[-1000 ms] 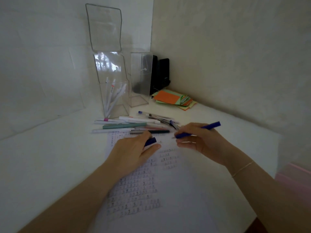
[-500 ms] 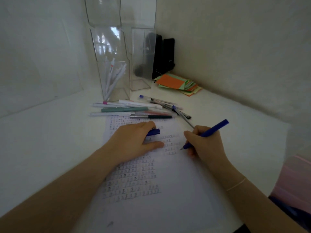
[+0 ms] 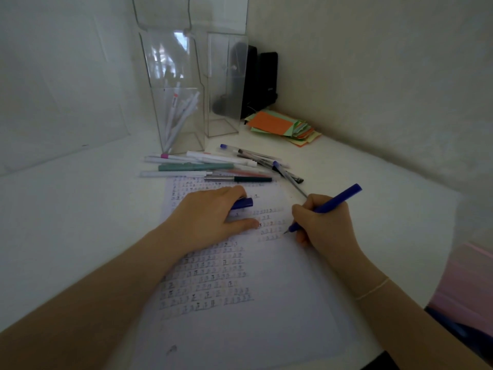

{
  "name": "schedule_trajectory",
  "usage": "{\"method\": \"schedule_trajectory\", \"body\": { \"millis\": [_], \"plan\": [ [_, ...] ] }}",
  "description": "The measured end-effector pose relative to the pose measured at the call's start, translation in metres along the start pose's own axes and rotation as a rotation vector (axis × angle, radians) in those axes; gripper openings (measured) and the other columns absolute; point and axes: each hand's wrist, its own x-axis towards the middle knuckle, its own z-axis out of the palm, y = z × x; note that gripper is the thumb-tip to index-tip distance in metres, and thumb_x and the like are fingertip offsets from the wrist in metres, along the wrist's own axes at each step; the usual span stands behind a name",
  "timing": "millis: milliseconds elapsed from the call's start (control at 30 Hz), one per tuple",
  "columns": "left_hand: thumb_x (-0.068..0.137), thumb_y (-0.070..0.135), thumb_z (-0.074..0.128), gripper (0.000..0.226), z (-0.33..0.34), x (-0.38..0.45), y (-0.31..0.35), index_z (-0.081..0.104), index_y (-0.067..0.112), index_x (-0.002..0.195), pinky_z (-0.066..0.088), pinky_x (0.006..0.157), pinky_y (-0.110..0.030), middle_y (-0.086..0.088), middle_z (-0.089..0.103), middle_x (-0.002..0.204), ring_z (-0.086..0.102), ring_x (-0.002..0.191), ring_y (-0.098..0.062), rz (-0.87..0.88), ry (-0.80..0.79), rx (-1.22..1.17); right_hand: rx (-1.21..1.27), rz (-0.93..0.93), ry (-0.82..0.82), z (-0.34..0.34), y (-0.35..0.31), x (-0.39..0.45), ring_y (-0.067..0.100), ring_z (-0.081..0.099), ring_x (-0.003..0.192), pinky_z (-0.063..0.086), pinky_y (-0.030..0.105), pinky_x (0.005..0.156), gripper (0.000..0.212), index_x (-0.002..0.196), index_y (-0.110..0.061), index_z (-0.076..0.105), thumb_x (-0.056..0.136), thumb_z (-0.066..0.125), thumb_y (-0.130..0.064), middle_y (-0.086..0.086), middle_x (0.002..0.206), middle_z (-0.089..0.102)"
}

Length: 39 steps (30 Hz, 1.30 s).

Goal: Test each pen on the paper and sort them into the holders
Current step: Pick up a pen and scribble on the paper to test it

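A person's right hand (image 3: 324, 225) has brought a blue pen (image 3: 326, 206) down from mid-air, where it hovered 1 second ago, so that its tip now meets the paper (image 3: 240, 329) just beside the newest row of small test marks; this looks like the writing test of this pen getting under way, with sorting not yet done. The right hand pinches the pen in a writing grip, the barrel slanting up and away over the knuckles. The left hand (image 3: 210, 217) rests flat on the paper, fingers curled around the pen's blue cap (image 3: 241, 203), which pokes out toward the right hand. Beyond the sheet, a row of untested pens (image 3: 213, 166) lies across the tabletop (image 3: 66, 209). Behind them stand 2 clear holders: the left holder (image 3: 177, 102) has several white pens in it, while the right holder (image 3: 225, 84) appears to hold none. A stack of colored paper slips (image 3: 282, 125) sits near the corner.
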Motion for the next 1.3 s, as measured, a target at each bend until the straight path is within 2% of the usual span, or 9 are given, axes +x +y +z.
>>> {"method": "schedule_trajectory", "body": {
  "millis": [233,433,633,733,867,1100,1167,1233,1300],
  "plan": [
    [0.078,0.071,0.043,0.049,-0.002,0.000,0.003,0.049,0.030,0.104,0.039,0.064,-0.025,0.018,0.049,0.080,0.047,0.069,-0.003,-0.019,-0.035,0.009,0.003,-0.012,0.016,0.000,0.001,-0.001,0.005,0.043,0.030,0.036,0.015,0.034,0.015,0.067,0.009,0.054,0.081,0.057,0.004,0.021,0.059,0.056],
    [0.077,0.072,0.042,0.052,-0.002,0.000,0.002,0.049,0.029,0.106,0.040,0.064,-0.025,0.018,0.048,0.080,0.048,0.069,-0.004,-0.023,-0.036,0.018,0.002,0.006,-0.003,-0.001,0.001,0.000,0.007,0.043,0.030,0.036,0.016,0.034,0.016,0.066,0.008,0.055,0.081,0.057,0.003,0.015,0.054,0.058],
    [0.077,0.073,0.042,0.051,0.000,0.001,0.000,0.049,0.030,0.104,0.034,0.058,-0.018,0.018,0.051,0.080,0.047,0.067,-0.002,-0.018,-0.027,0.017,-0.003,-0.004,0.017,0.000,0.001,0.000,0.006,0.042,0.031,0.036,0.016,0.034,0.016,0.066,0.011,0.053,0.080,0.057,0.004,0.019,0.057,0.057],
    [0.077,0.072,0.042,0.051,0.000,0.001,0.000,0.049,0.030,0.105,0.034,0.058,-0.018,0.017,0.052,0.083,0.048,0.068,-0.003,-0.015,-0.026,0.019,0.013,0.002,0.004,-0.001,0.001,0.000,0.007,0.043,0.030,0.036,0.017,0.034,0.017,0.064,0.006,0.053,0.080,0.058,0.004,0.016,0.054,0.056],
    [0.077,0.073,0.041,0.052,0.000,0.000,0.000,0.049,0.030,0.104,0.038,0.061,-0.022,0.018,0.051,0.083,0.048,0.068,-0.003,-0.015,-0.026,0.028,0.024,0.010,-0.006,-0.002,0.001,0.000,0.009,0.043,0.028,0.036,0.017,0.033,0.015,0.065,0.012,0.055,0.079,0.058,0.005,0.018,0.053,0.056],
    [0.073,0.082,0.029,0.064,0.003,0.000,-0.004,0.049,0.031,0.104,0.042,0.063,-0.023,0.017,0.056,0.088,0.051,0.071,-0.004,0.019,-0.006,0.047,-0.016,-0.031,0.019,0.000,0.005,0.002,0.003,0.043,0.032,0.037,0.013,0.036,0.026,0.059,-0.002,0.047,0.082,0.058,0.003,0.014,0.055,0.052],
    [0.073,0.079,0.026,0.063,0.004,0.000,-0.005,0.049,0.030,0.104,0.042,0.063,-0.023,0.017,0.056,0.088,0.050,0.071,-0.003,0.039,0.006,0.063,0.044,-0.055,0.019,-0.003,0.003,0.003,0.004,0.042,0.033,0.037,0.013,0.037,0.025,0.062,-0.001,0.049,0.083,0.063,-0.002,0.014,0.055,0.052],
    [0.077,0.076,0.026,0.059,0.005,-0.001,-0.005,0.050,0.029,0.102,0.042,0.061,-0.023,0.017,0.053,0.085,0.048,0.068,-0.003,0.062,0.023,0.075,0.220,-0.080,-0.011,-0.009,0.000,0.000,0.010,0.048,0.037,0.041,0.016,0.040,0.022,0.066,-0.002,0.053,0.081,0.068,-0.007,0.015,0.058,0.057],
    [0.082,0.070,0.025,0.053,0.005,-0.001,-0.004,0.051,0.027,0.100,0.043,0.058,-0.025,0.017,0.049,0.081,0.046,0.064,-0.004,0.085,0.050,0.080,0.479,-0.073,-0.115,-0.012,-0.003,-0.002,0.020,0.065,0.058,0.054,0.021,0.055,0.009,0.074,-0.002,0.062,0.078,0.067,-0.008,0.015,0.073,0.068]
  ]
}}
